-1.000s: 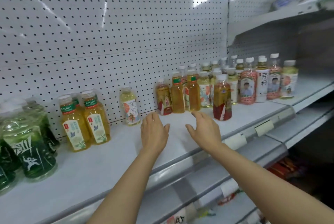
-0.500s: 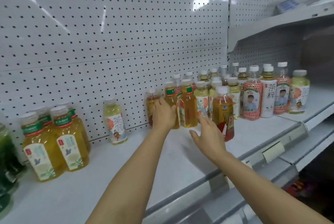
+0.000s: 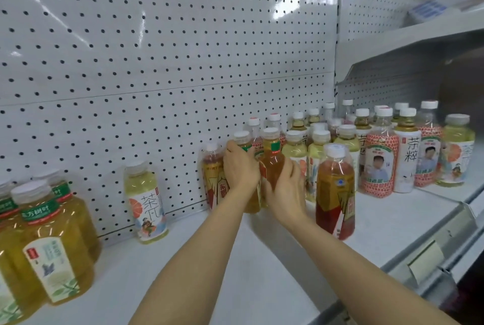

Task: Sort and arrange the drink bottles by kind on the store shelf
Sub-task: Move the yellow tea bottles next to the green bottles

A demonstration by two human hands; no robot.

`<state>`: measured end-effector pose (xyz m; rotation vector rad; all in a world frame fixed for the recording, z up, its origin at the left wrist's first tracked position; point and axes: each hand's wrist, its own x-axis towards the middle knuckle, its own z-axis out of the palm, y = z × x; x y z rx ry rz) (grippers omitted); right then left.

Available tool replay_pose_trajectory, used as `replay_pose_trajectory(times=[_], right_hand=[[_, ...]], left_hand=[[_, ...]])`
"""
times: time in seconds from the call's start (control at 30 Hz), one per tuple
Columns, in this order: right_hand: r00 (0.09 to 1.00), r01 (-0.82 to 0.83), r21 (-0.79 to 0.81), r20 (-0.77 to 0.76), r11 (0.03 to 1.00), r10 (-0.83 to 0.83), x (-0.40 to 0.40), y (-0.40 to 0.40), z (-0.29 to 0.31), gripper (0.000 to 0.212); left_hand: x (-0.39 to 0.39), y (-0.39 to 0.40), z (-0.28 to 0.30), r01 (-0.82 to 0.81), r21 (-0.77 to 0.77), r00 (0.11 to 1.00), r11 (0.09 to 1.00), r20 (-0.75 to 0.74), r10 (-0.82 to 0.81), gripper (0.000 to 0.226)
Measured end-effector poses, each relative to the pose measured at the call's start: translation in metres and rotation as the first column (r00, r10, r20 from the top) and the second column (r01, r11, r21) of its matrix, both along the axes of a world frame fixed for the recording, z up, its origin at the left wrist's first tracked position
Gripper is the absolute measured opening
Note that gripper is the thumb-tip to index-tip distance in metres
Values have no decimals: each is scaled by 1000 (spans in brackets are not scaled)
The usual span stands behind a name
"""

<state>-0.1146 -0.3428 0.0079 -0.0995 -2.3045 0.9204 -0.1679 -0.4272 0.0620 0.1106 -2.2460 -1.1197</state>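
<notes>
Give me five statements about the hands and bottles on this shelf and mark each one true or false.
1. Both hands are on amber bottles with green neck bands in the middle of the shelf. True: the left hand wraps one bottle and the right hand the one beside it.
2. The lone pale bottle with the orange slice label lies on its side. False: it stands upright near the pegboard back wall.
3. A red-bottomed bottle stands in front of the cluster, right of the right hand. True.
4. The bottles at the far left hold dark red drink. False: they hold yellow drink.
5. Every bottle has been lifted off the shelf. False: most bottles stand on it untouched.
</notes>
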Motion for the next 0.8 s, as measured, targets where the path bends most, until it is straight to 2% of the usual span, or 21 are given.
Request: replay_pose_trajectory(times=[0.13, 0.27, 0.4, 0.47, 0.53, 0.6, 0.67, 0.7, 0.8], right_hand=[[995, 95, 52, -26, 994, -94, -22, -2, 11, 82], [988, 154, 120, -17, 981, -153, -38, -5, 24, 81], [982, 187, 159, 9, 969, -191, -44, -5, 30, 74], [987, 157, 105, 16, 982, -159, -42, -3, 33, 72], [997, 73, -59, 2, 996, -72, -38, -2, 35, 69], [1000, -13, -207, 0, 978, 13, -32, -2, 37, 63], [997, -68, -253, 11, 965, 73, -27, -3, 37, 59], [994, -98, -264, 20, 960, 107, -24, -4, 37, 62], [974, -172, -278, 97, 945, 206, -25, -2, 32, 87]], left_hand=[[23, -22, 0, 114, 25, 986, 993, -128, -110, 24], [47, -48, 12, 198, 163, 971, 967, -169, -170, 15], [70, -71, 13, 228, 218, 964, 949, -184, -190, 17], [80, -80, 12, 214, 291, 969, 932, -184, -166, 19], [89, -87, 9, 188, 339, 975, 922, -177, -134, 20], [95, -93, 3, 170, 339, 979, 925, -169, -118, 20], [100, -96, -1, 152, 347, 983, 925, -152, -105, 18], [103, -97, -2, 148, 363, 984, 920, -149, -99, 17], [112, -97, -1, 154, 411, 983, 899, -152, -99, 14]])
